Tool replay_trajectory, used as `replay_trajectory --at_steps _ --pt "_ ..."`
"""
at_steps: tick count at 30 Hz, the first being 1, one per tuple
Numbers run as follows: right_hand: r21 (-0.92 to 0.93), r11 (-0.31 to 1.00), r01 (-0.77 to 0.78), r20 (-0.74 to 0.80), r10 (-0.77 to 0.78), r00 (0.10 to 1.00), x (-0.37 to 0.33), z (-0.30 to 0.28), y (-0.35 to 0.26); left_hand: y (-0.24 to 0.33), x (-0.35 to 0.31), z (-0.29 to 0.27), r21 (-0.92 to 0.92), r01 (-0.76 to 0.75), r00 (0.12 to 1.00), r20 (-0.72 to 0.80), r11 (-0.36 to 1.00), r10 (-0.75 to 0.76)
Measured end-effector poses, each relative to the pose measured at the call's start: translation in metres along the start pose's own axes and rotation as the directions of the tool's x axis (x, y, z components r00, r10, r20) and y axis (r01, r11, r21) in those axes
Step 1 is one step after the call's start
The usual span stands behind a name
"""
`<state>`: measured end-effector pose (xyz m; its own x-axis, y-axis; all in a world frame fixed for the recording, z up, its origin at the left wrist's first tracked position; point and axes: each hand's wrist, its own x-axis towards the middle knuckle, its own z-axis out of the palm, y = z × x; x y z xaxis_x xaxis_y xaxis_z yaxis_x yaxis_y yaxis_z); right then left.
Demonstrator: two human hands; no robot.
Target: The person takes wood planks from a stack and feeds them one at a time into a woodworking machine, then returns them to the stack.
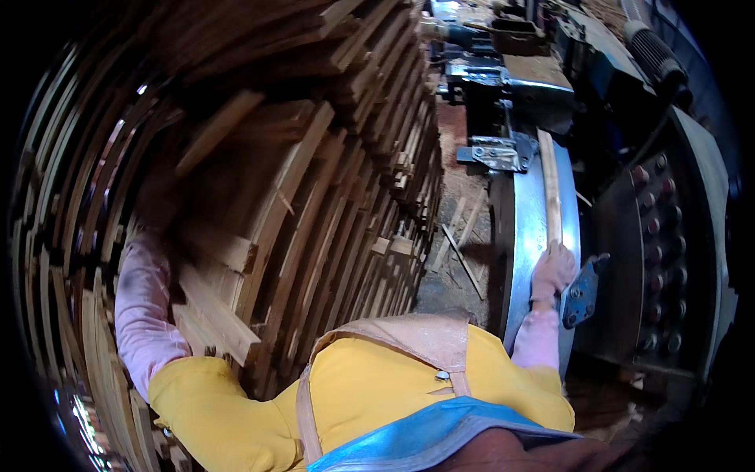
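My right hand (553, 271) is closed on the near end of a long, narrow wooden strip (548, 181). The strip lies lengthwise on the smooth metal bed (531, 228) of a woodworking machine, its far end running toward the machine's head. On the other side, my left arm reaches into stacked boards (275, 197). Deep shadow and blur cover my left hand (153, 206), so its fingers cannot be made out. Close to it, a loose wooden piece (220, 130) slants across the top of the stack; whether I touch it is unclear.
A metal clamp-like fitting (499, 153) sits at the bed's left edge, and a blue bracket (580, 293) beside my right wrist. A panel with several knobs (661, 252) stands at right. Offcuts (464, 252) litter the floor between stack and machine. More boards (71, 181) rise at far left.
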<state>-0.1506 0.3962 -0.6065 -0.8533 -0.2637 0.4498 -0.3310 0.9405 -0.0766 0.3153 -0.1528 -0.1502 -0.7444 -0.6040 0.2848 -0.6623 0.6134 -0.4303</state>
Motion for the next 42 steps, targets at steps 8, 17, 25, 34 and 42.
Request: replay_trajectory --at_steps 8,17,25,34,42 --pt "0.865 0.479 -0.146 0.212 -0.087 0.973 0.119 -0.032 -0.063 0.199 0.076 -0.101 0.212 -0.451 0.831 -0.255 0.867 0.494" --pt "0.825 0.402 0.398 -0.241 -0.388 0.89 0.029 -0.155 -0.119 0.391 0.085 -0.106 0.511 -0.813 0.137 -0.298 0.279 0.945" --pt "0.269 0.922 -0.279 0.211 0.226 0.951 -0.16 -0.088 0.01 0.321 0.145 -0.111 0.265 -0.66 0.647 -0.275 0.703 0.711" --pt "0.025 0.952 -0.305 0.062 0.303 0.951 0.05 0.035 -0.018 0.183 0.156 -0.087 0.193 -0.585 0.74 -0.271 0.788 0.616" --pt "0.212 0.937 -0.279 0.125 0.257 0.958 0.08 0.051 -0.03 0.143 0.138 -0.054 0.054 -0.307 0.933 0.213 0.95 0.29"
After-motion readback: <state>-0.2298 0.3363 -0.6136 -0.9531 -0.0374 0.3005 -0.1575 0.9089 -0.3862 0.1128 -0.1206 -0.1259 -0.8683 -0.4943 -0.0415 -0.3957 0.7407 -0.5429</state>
